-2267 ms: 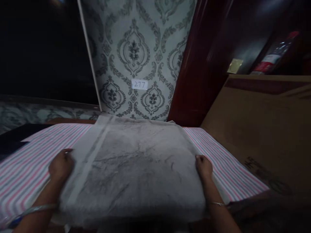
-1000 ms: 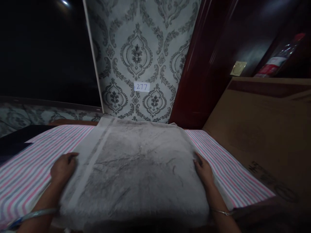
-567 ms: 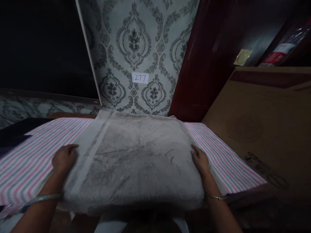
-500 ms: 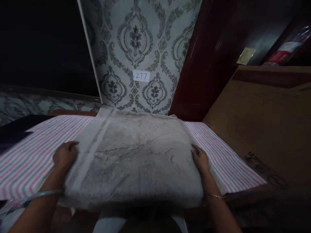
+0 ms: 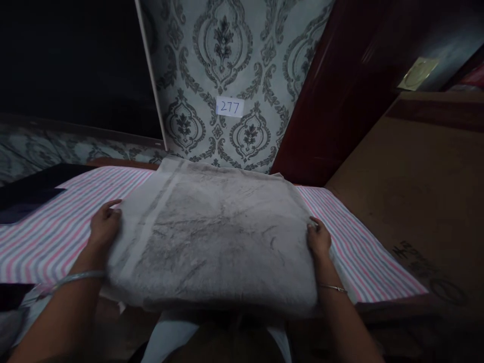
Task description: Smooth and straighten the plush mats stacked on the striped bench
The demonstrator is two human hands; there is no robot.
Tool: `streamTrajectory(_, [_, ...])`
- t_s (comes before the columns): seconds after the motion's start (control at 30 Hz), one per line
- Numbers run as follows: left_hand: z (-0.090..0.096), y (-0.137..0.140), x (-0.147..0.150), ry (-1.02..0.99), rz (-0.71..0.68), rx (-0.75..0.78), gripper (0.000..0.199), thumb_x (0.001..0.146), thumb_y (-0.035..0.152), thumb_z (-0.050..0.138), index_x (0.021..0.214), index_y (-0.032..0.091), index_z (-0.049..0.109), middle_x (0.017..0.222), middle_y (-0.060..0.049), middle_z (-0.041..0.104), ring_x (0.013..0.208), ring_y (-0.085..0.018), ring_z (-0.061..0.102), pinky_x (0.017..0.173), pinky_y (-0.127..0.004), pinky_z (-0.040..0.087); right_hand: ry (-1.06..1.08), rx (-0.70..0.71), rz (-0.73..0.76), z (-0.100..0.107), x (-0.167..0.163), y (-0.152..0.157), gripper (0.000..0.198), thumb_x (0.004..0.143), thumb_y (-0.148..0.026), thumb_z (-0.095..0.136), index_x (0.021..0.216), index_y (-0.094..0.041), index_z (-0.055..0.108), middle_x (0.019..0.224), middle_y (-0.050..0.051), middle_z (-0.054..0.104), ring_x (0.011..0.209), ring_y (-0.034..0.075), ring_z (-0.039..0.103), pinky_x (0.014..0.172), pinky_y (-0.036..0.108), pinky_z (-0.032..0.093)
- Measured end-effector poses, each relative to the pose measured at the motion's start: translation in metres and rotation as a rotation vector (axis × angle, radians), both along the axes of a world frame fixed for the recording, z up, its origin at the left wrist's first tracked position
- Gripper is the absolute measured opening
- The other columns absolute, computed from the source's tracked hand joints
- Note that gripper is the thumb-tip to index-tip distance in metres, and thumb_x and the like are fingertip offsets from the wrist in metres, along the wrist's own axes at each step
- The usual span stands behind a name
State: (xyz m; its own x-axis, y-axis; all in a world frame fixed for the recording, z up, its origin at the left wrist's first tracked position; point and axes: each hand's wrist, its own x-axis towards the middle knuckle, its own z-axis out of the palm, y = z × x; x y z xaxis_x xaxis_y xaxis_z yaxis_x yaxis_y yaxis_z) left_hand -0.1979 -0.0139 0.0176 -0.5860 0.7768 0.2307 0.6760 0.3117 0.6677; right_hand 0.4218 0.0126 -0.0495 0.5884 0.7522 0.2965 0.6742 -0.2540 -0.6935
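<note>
A grey towel [image 5: 223,232] with a paler band along its left side lies spread over the striped cloth, its near edge hanging at the table's front. My left hand [image 5: 105,223] is closed at the towel's left edge, thumb and forefinger pinching it. On the opposite side, my right hand [image 5: 319,237] pinches the right edge. The towel's surface between the hands is creased and darker in its lower half. Folds under the near edge are hidden in shadow.
Beneath lies a pink, white and grey striped cloth [image 5: 359,242]. A large cardboard box [image 5: 408,186] stands on the right, and a dark screen [image 5: 75,65] fills the upper left. Behind is a patterned wall [image 5: 223,60] with a paper label [image 5: 230,107]. A dark flat object [image 5: 30,205] lies at left.
The camera view has shifted slightly, moving the wall and box to the right. Both hands keep hold of the towel's side edges and sit a little higher in the picture.
</note>
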Motion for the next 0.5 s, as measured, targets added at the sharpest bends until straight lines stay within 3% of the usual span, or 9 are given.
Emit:
streamTrajectory(0.07, [-0.0018,-0.0001,-0.002,-0.087,0.016,0.03,0.048,0.086,0.032,0.043,0.128,0.019,0.059,0.073,0.002,0.052,0.06,-0.012,0.042,0.056,-0.022,0.035,0.001,0.037,0.015,-0.0001,0.001,-0.0012,0.056,0.079,-0.04,0.045,0.125,-0.015,0.066,0.099,0.012,0.07,0.085,0.025,0.06,0.075,0.033,0.044])
streamTrajectory(0.17, [-0.0035,0.0008,-0.0025,-0.055,0.044,0.007,0.044,0.085,0.03,0.042,0.119,0.015,0.067,0.074,0.0,0.056,0.065,-0.014,0.046,0.06,-0.024,0.036,-0.015,-0.001,0.032,0.0018,0.001,-0.0048,0.055,0.079,-0.04,0.044,0.122,-0.015,0.069,0.085,0.009,0.069,0.073,0.023,0.057,0.069,0.033,0.042])
streamTrajectory(0.5, [-0.0074,0.0005,-0.0097,-0.076,-0.033,0.024,0.043,0.076,0.029,0.048,0.111,0.016,0.07,0.103,-0.006,0.072,0.092,-0.02,0.063,0.083,-0.027,0.048,-0.005,-0.089,0.024,0.0022,0.0019,-0.0061,0.05,0.076,-0.039,0.051,0.116,-0.018,0.073,0.068,0.006,0.063,0.066,0.024,0.054,0.063,0.033,0.039])
